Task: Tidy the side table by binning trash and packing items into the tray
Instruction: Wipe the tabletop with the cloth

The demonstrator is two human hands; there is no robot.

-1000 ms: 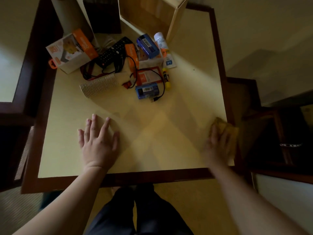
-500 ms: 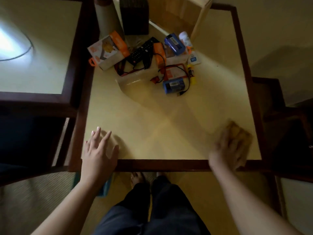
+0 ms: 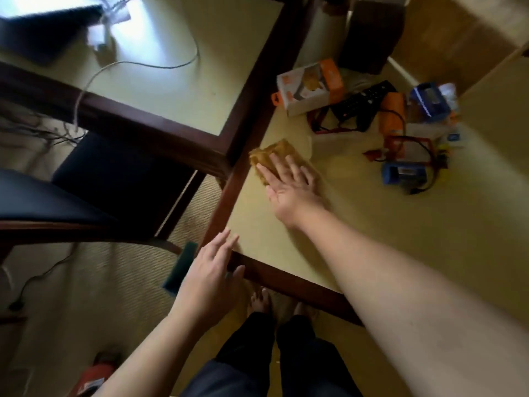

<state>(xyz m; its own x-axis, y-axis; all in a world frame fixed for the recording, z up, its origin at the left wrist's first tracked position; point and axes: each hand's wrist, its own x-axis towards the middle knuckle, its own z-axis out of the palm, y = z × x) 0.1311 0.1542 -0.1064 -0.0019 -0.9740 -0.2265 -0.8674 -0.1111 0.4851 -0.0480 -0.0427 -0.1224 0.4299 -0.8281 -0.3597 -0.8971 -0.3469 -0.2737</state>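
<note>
Wiping step, apparently: right hand (image 3: 289,186), fingers flat, presses yellow cloth (image 3: 267,156) onto side table (image 3: 372,224) near frame centre. Left hand (image 3: 210,270) open, holding nothing, at table corner. Clutter (image 3: 386,121) upper right, unpacked; tray not identifiable. Next: sort clutter, bin trash.

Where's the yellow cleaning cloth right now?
In the head view, the yellow cleaning cloth lies on the cream tabletop by its left dark wooden edge, under the straight fingers of the right hand, left of the cluttered pile.
</note>
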